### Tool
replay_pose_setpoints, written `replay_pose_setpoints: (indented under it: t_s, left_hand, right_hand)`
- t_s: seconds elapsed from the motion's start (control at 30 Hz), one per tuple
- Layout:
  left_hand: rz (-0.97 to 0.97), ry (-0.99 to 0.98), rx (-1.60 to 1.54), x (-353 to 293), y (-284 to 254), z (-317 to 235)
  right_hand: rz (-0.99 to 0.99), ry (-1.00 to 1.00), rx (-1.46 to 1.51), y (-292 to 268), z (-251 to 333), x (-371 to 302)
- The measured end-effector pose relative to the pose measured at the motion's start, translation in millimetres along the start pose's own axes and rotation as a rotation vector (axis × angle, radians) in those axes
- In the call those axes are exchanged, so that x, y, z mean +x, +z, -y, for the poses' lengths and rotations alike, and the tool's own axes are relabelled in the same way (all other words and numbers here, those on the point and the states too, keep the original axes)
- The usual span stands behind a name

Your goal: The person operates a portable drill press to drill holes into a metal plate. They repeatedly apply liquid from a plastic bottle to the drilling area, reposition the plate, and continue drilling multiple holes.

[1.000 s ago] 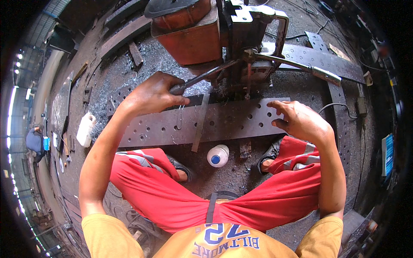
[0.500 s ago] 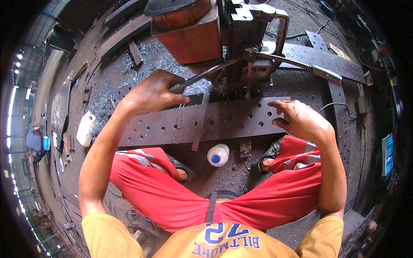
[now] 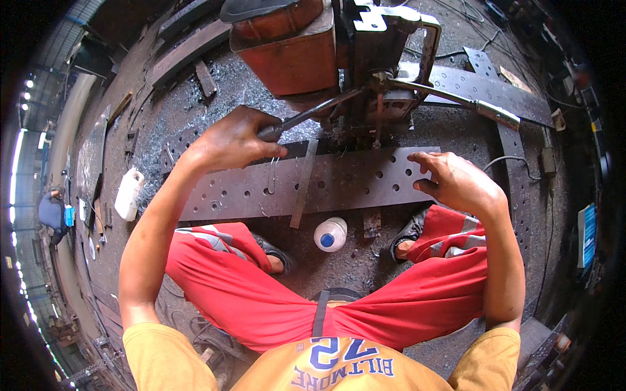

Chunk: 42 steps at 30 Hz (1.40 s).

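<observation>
My left hand [image 3: 240, 138] is wrapped around the dark grip of a metal feed lever [image 3: 319, 109]. That lever runs to the hub of a drilling machine [image 3: 375, 78], whose thin bit [image 3: 377, 127] points down at a long steel plate [image 3: 339, 179] with several round holes. Over the plate's right end is my right hand [image 3: 453, 179], its index finger stretched out and thumb apart, holding nothing. Whether its fingertips touch the plate I cannot tell. A narrow flat bar [image 3: 304, 186] lies across the plate, and curled metal shavings [image 3: 274, 177] lie beside it.
A white bottle with a blue cap [image 3: 330, 234] stands between my feet. At the left is a white jug [image 3: 130, 194]. More drilled plates [image 3: 489, 91] lie behind and to the right, with a cable [image 3: 512, 158]. Another person [image 3: 52, 212] is at the far left.
</observation>
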<state>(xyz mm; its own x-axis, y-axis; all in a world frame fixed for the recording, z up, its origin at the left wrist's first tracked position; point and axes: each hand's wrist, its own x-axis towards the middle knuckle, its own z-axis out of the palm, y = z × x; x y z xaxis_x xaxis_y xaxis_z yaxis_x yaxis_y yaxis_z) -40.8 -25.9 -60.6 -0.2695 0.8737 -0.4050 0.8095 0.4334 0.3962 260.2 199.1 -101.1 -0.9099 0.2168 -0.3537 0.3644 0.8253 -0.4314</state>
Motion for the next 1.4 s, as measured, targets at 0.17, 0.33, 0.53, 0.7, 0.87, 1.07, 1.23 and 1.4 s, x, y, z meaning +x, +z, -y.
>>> replay_pose_setpoints:
  t_s: [0.17, 0.33, 0.53, 0.7, 0.87, 1.07, 1.23, 1.4]
  left_hand:
    - [-0.229, 0.072, 0.125, -0.1, 17.9, 32.7]
    - [-0.185, -0.092, -0.064, -5.7, 13.4, -5.5]
    - [-0.137, -0.076, -0.14, 5.4, 20.7, 8.8]
    - [-0.119, -0.095, -0.184, 2.6, 15.4, 13.1]
    - [-0.101, -0.121, -0.157, 0.5, 9.3, 0.1]
    - [-0.072, -0.137, -0.144, -4.1, 7.1, -10.3]
    - [-0.122, -0.067, -0.047, -1.8, 14.0, 1.5]
    - [-0.015, -0.034, -0.011, 7.0, 2.8, -3.0]
  right_hand:
    - [0.044, 0.041, -0.04, -2.3, -2.6, -0.8]
    - [0.056, 0.064, -0.108, 1.8, -11.7, 5.6]
    - [0.008, 0.013, -0.047, 13.7, -16.5, 4.7]
    - [0.03, 0.032, -0.048, 8.1, -9.3, 9.2]
    - [0.029, 0.04, -0.056, 5.9, -7.2, 5.1]
    - [0.037, 0.057, -0.045, 8.0, -9.9, 1.2]
    - [0.098, 0.095, -0.061, 0.3, -11.6, 5.5]
    - [0.113, 0.147, -0.06, -4.0, -7.3, -3.0]
